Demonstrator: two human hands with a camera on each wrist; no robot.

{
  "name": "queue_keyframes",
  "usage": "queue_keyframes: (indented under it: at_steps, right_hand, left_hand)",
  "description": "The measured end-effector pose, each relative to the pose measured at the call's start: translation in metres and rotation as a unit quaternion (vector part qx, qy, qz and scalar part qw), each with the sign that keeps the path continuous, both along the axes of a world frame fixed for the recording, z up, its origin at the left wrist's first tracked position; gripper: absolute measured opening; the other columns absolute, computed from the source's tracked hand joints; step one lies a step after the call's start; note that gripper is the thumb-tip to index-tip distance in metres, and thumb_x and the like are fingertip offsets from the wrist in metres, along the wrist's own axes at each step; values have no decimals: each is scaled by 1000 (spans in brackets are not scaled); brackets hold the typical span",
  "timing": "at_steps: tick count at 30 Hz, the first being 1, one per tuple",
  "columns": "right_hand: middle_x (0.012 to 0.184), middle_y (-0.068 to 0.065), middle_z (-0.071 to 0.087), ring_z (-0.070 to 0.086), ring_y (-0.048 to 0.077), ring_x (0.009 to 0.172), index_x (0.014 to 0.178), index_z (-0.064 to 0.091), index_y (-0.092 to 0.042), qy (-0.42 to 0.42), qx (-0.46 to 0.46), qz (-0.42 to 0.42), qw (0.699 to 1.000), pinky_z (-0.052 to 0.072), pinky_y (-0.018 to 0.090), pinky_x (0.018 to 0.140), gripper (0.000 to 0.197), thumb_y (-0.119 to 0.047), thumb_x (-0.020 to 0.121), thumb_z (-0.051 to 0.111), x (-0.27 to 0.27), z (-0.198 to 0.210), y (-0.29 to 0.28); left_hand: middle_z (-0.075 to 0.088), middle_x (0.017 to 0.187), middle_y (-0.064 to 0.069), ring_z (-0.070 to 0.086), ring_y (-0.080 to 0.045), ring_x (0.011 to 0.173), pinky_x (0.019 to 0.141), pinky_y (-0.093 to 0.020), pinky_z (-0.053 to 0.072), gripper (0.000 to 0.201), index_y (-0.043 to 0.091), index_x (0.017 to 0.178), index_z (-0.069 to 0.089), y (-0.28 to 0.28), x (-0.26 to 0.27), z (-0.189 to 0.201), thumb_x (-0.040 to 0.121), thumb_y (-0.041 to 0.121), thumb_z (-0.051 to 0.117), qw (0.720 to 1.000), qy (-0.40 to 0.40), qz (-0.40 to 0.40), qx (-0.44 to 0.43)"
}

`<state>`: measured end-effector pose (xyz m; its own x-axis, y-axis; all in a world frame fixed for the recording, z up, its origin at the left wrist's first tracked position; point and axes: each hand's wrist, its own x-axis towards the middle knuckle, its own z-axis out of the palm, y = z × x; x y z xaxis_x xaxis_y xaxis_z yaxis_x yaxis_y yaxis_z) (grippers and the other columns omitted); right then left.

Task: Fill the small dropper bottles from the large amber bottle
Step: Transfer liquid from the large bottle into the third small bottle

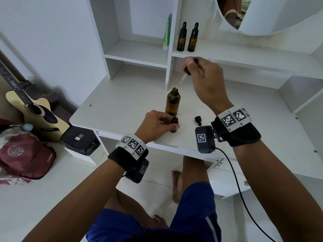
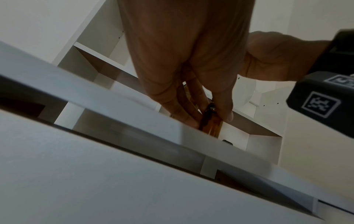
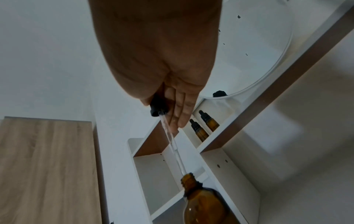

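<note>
The large amber bottle [image 1: 173, 103] [image 3: 205, 201] stands open on the white desk [image 1: 122, 109]. My right hand [image 1: 201, 75] [image 3: 162, 98] pinches a dropper [image 1: 187, 71] [image 3: 159, 109] by its black cap, and the glass pipette tip sits at the bottle's mouth. Just in front, my left hand [image 1: 157, 124] [image 2: 199, 106] grips a small open amber bottle [image 1: 174, 125] [image 2: 210, 125] standing on the desk. A small black dropper cap [image 1: 198, 120] lies to its right. Two capped small dropper bottles [image 1: 187, 38] [image 3: 204, 127] stand on the shelf behind.
A green and white tube [image 1: 167, 34] leans in the shelf compartment to the left. A round mirror [image 1: 262, 14] hangs at the upper right. A guitar [image 1: 31, 109], a black pouch [image 1: 79, 142] and a red bag [image 1: 26, 156] lie left of the desk.
</note>
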<state>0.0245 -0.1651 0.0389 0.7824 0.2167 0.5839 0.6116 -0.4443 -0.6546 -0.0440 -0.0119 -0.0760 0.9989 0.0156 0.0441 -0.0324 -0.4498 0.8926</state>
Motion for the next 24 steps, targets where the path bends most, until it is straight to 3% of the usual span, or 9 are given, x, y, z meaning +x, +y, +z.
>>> queue_keyframes:
  at_steps: [6, 11, 17, 24]
  right_hand:
    - [87, 6, 73, 69, 15, 84, 101, 70, -3, 1, 53, 19, 998, 55, 37, 84, 35, -27, 104, 45, -15, 4, -10]
    - [81, 4, 71, 68, 22, 78, 95, 69, -3, 50, -1, 60, 997, 54, 49, 79, 39, -32, 103, 44, -25, -9, -14]
    - [78, -1, 71, 68, 13, 75, 97, 70, -5, 76, -18, 78, 994, 55, 43, 79, 36, -32, 102, 47, -34, -24, -12]
    - [78, 1, 71, 67, 18, 74, 92, 69, -4, 76, -37, 83, 993, 53, 44, 77, 39, -33, 102, 45, -35, -29, -8]
  left_hand:
    - [74, 87, 10, 67, 5, 78, 74, -2, 46, 24, 19, 96, 78, 0, 0, 0, 74, 27, 83, 1000, 0, -3, 3]
    - [76, 88, 7, 70, -1, 81, 77, -7, 49, 23, 17, 96, 79, 0, -2, 1, 75, 26, 83, 1000, -1, -4, -6]
    - [76, 86, 6, 71, -4, 81, 81, -12, 52, 22, 15, 94, 79, -1, -3, 4, 75, 25, 83, 1000, -2, -7, -11]
    - [76, 88, 5, 71, -3, 80, 79, -11, 52, 23, 15, 96, 78, -1, -3, 4, 75, 25, 83, 1000, -4, -7, -8]
